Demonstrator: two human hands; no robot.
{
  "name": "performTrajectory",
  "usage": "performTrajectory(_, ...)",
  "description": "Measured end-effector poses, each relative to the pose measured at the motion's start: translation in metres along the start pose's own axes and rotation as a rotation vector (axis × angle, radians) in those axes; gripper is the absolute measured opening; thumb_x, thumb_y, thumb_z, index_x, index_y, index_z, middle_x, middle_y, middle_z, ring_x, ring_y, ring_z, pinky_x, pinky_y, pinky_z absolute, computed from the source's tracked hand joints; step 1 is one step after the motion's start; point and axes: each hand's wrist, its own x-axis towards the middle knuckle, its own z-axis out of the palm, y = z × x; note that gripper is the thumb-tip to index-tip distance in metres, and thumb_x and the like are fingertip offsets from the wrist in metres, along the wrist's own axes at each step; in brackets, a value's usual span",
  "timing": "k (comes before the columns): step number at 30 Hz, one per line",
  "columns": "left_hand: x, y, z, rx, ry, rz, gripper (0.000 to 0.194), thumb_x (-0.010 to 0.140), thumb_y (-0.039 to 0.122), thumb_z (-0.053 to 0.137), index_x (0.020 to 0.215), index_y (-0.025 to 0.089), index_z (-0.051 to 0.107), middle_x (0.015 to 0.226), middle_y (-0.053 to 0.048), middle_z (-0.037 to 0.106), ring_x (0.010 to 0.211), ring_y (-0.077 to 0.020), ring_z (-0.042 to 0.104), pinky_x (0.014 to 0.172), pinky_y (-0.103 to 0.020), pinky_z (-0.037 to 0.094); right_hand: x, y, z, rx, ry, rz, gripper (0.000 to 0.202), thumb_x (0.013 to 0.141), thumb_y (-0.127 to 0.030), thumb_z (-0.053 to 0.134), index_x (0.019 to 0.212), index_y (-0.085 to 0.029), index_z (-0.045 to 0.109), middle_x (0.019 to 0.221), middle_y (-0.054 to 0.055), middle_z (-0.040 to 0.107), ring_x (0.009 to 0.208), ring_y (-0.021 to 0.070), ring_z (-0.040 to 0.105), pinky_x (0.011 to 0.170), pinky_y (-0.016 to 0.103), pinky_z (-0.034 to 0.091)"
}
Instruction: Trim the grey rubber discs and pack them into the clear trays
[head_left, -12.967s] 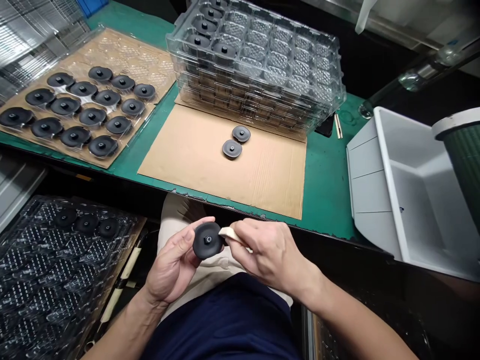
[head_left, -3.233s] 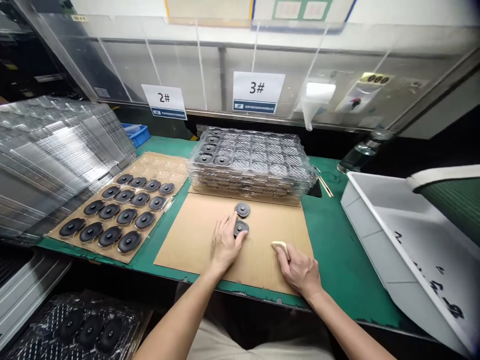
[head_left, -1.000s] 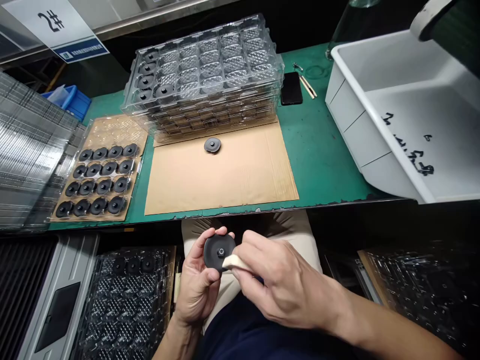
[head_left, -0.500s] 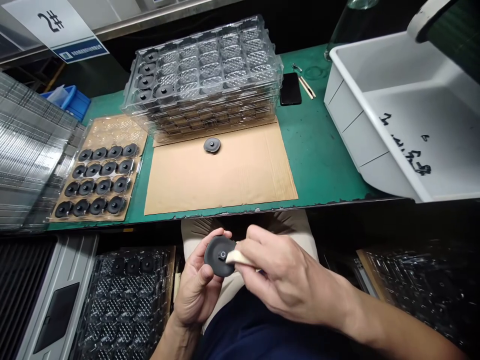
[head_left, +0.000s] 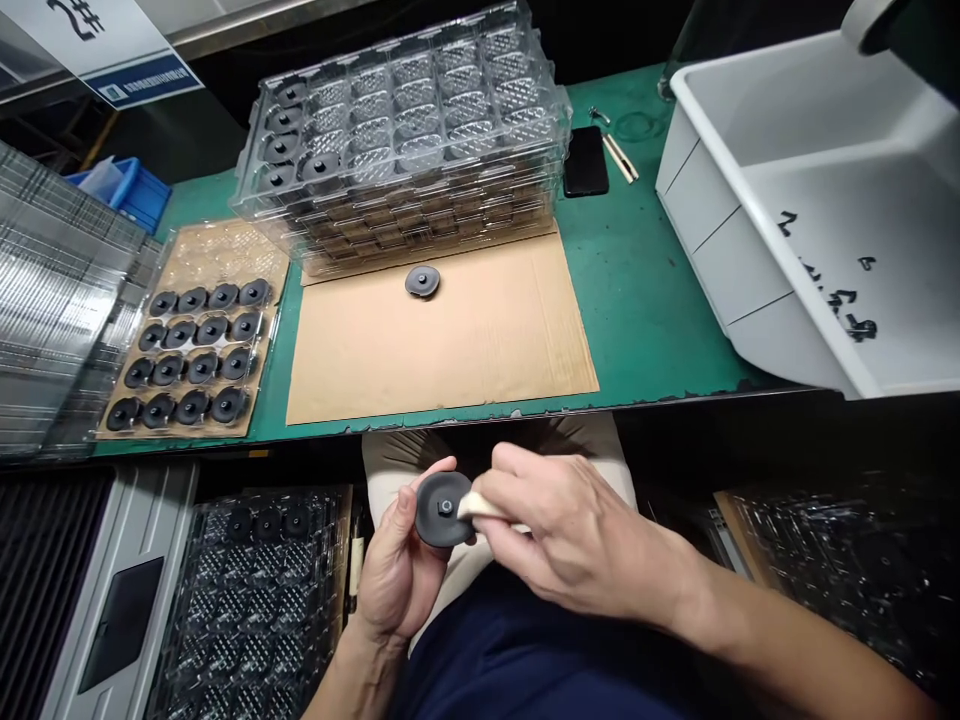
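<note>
In my left hand (head_left: 397, 560) is a round black disc (head_left: 431, 515) with a small raised stud at its centre. My fingers and thumb grip its left edge, and the stud faces up. My right hand (head_left: 551, 520) pinches a cream-coloured piece (head_left: 484, 507), its tip at the disc's right side close to the stud. Whether it is a cloth or a tool handle I cannot tell. Beyond both hands, another black disc (head_left: 422, 281) lies on the brown cardboard sheet (head_left: 442, 350).
Clear plastic trays (head_left: 420, 140) are stacked at the back, the top one partly filled with discs. A tray of black discs (head_left: 202, 370) sits at the left. To the right are a phone (head_left: 586, 162), cream sticks (head_left: 621, 160) and a large white bin (head_left: 712, 230).
The disc has turned slightly and shows more of its face. My left thumb has shifted up to its edge; the cream piece still sits beside the stud. The camera view has shifted a little.
</note>
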Motion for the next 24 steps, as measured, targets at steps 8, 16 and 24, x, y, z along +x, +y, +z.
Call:
performTrajectory(8, 0.0031, 0.0009, 0.0025, 0.017, 0.005, -0.005, 0.054, 0.073, 0.052, 0.089, 0.112, 0.016, 0.081, 0.091, -0.008, 0.078, 0.072, -0.0184, 0.068, 0.063, -0.027, 0.06, -0.0005, 0.0029, -0.0002, -0.014, 0.015, 0.021, 0.018, 0.101, -0.023, 0.05, 0.083, -0.021, 0.051, 0.082, -0.003, 0.046, 0.064, 0.0121, 0.038, 0.058, 0.031, 0.021)
performTrajectory(16, 0.0043, -0.0042, -0.0004, 0.077, -0.165, -0.034, 0.041, 0.085, 0.052, 0.078, 0.105, 0.016, 0.083, 0.089, -0.01, 0.077, 0.073, -0.0227, 0.069, 0.061, -0.032, 0.059, 0.0046, 0.0007, -0.0015, -0.098, 0.053, -0.027, 0.018, 0.104, -0.023, 0.047, 0.088, -0.02, 0.056, 0.09, 0.0, 0.05, 0.074, 0.0138, 0.046, 0.064, 0.031, 0.026)
performTrajectory(24, 0.008, -0.0038, 0.001, 0.066, -0.139, -0.03, 0.046, 0.082, 0.054, 0.081, 0.11, 0.018, 0.082, 0.087, -0.008, 0.076, 0.071, -0.0201, 0.068, 0.062, -0.03, 0.058, 0.0022, -0.0029, -0.0039, -0.146, 0.107, -0.029, 0.018, 0.104, -0.02, 0.045, 0.089, -0.02, 0.055, 0.086, -0.001, 0.047, 0.069, 0.0145, 0.041, 0.062, 0.032, 0.025)
